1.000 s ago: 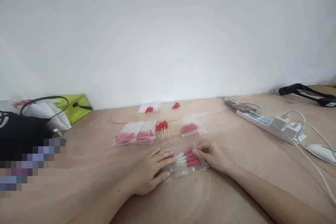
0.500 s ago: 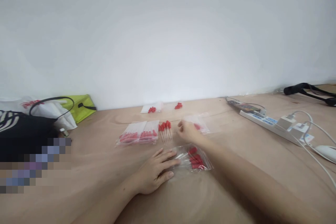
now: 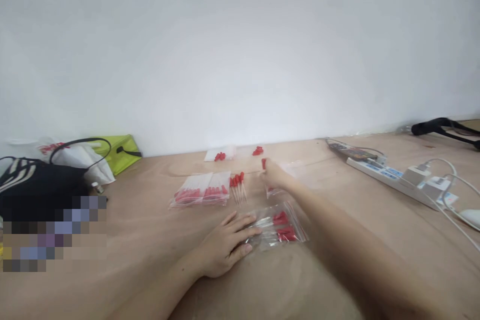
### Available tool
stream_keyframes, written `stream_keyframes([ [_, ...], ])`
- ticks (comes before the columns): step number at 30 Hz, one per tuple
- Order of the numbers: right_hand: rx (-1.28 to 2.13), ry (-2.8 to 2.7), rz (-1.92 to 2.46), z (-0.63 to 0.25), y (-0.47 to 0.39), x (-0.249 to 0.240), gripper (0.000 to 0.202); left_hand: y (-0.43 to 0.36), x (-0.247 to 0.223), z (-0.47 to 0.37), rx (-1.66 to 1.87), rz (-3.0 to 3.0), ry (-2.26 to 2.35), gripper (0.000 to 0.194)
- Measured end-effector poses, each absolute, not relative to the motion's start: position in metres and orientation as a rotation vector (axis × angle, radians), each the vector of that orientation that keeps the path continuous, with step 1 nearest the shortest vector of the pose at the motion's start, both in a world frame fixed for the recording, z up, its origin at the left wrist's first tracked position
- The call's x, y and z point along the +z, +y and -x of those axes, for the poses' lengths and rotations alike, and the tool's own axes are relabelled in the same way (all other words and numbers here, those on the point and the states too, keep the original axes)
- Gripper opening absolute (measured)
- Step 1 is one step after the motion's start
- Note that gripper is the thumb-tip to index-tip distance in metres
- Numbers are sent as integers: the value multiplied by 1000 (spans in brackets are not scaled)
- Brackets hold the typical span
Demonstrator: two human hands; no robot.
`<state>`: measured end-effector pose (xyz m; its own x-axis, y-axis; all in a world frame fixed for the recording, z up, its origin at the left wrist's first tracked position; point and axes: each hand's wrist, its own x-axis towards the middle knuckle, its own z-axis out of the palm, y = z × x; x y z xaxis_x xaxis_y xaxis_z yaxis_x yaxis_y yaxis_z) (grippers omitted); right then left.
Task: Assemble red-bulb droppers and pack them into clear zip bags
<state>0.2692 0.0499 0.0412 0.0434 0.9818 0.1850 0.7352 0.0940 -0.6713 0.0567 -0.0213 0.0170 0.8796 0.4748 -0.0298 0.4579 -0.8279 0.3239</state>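
Observation:
My left hand (image 3: 228,242) lies flat with fingers spread, its fingertips on the left end of a clear zip bag (image 3: 277,227) of red-topped droppers. Farther away, my right hand (image 3: 275,176) is closed, with a small red-topped item (image 3: 264,163) at its fingertips. A pale plastic bag (image 3: 294,172) lies partly hidden behind this hand. Several loose red-topped droppers (image 3: 238,187) lie left of the right hand. Beside them are two filled bags of red-topped droppers, the left one (image 3: 187,190) and the right one (image 3: 215,188).
Near the wall lie bags with red pieces (image 3: 219,157) and more red pieces (image 3: 258,151). At right are a power strip (image 3: 390,182) with chargers, a phone (image 3: 352,151) and a black object (image 3: 442,127). A green bag (image 3: 122,157), black cloth (image 3: 41,185) and small bottle (image 3: 97,187) are at left.
My right hand has shifted slightly up and right, and a red-topped item now shows at its fingers. The pale bag beside it has changed shape. The clear bag's droppers have shifted.

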Motion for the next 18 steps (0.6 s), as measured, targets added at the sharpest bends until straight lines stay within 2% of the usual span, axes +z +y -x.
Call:
stream_keyframes([
  [4,606,-1359,1541,-318,2,28,55,-21,17,-57,59,-2737,704,38],
  [6,610,-1198,1419,-330,-22,14,62,-21,16,-57,47,-2743,709,39],
  [11,633,-1036,1303,-328,-52,-15,60,-19,14,-56,49,-2751,717,40],
  [15,743,-1010,1216,-318,-52,-24,63,-18,13,-56,70,-2759,701,40],
  [18,854,-972,1175,-315,-50,-26,57,-19,14,-56,86,-2767,692,41],
])
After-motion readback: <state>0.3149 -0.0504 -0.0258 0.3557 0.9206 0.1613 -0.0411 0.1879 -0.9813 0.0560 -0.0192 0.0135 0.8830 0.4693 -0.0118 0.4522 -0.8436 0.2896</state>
